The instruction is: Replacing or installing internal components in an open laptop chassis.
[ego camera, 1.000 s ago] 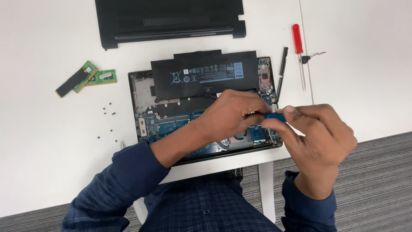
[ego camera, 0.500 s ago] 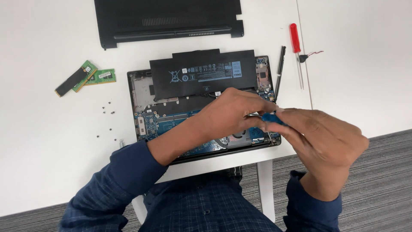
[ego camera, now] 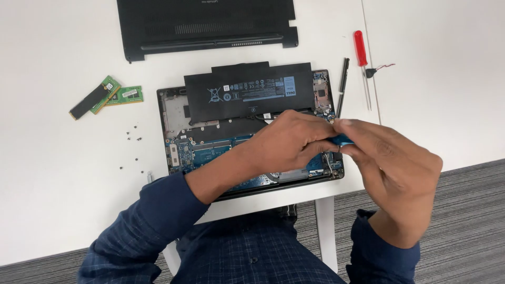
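Nearest the camera, both forearms in dark blue sleeves reach over the front edge of the white tabletop (ego camera: 47,173). The right hand (ego camera: 392,168) is raised above the right front corner of the opened laptop (ego camera: 173,131), its fingers (ego camera: 357,138) closed together on a small blue tool (ego camera: 341,140); only a short piece of that tool shows between the two hands. The left hand (ego camera: 289,142) lies across the laptop's lower right area, fingers curled together and meeting the same blue tool; whether they clamp it or only steady it cannot be told. The tool's tip is hidden.

Under the hands, the laptop lies open with its blue circuit board (ego camera: 210,155) exposed, and its long black battery (ego camera: 250,92) fills the far half of the case.

To the left, several small dark screws (ego camera: 131,138) lie scattered on the tabletop. Beyond them rest two memory modules (ego camera: 108,94), overlapping.

To the right of the laptop lies a thin black stick (ego camera: 343,87), then a red-handled screwdriver (ego camera: 361,50), with a small black part on a thin wire (ego camera: 372,72) just beside it.

Farthest away lies the removed black bottom cover (ego camera: 208,26).
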